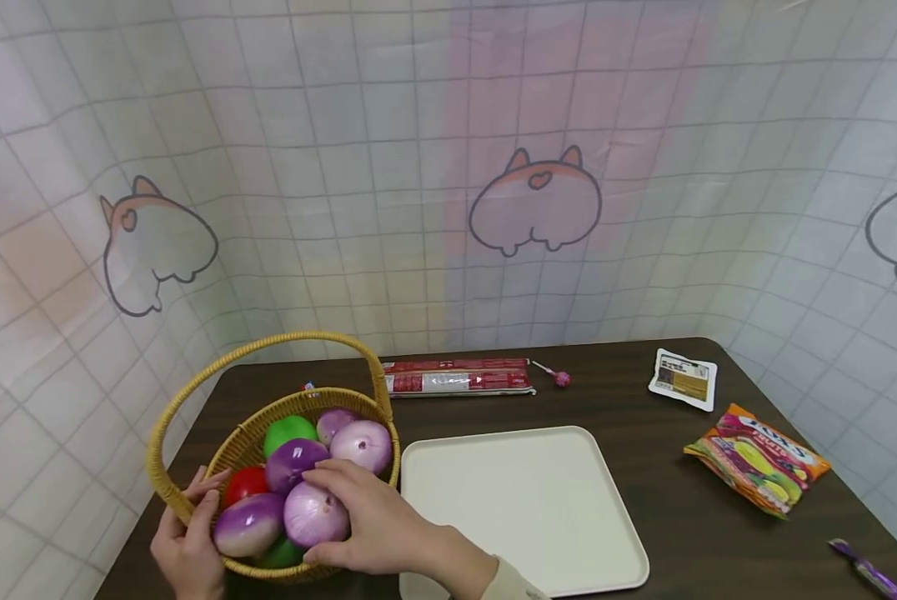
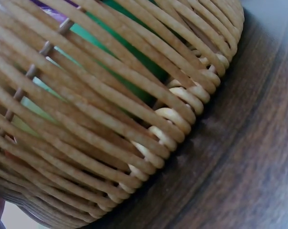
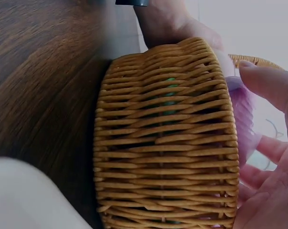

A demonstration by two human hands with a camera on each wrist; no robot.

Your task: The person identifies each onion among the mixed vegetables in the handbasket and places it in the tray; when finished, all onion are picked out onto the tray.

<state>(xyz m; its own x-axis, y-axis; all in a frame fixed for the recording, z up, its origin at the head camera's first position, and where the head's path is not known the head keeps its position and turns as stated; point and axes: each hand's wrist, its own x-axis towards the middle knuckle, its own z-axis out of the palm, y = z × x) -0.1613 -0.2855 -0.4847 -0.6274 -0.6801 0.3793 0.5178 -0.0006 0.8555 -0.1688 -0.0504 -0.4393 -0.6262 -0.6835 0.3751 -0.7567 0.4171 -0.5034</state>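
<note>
Basket: five onions, right hand grip curled round one; left hand clasps rim. Tray alongside, bare.

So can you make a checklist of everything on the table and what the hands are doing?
Surface: dark wooden table.
Job's things: wicker basket of purple, green and red toy vegetables; cream tray beside it.
Clutter: red packet, lollipop, white sachet, orange snack bag, purple wrapper.
Hands: left hand holds the basket's rim; right hand grips a pale purple onion.
Cables: nothing seen.
Surroundings: checked curtain with cartoon animals.
</note>
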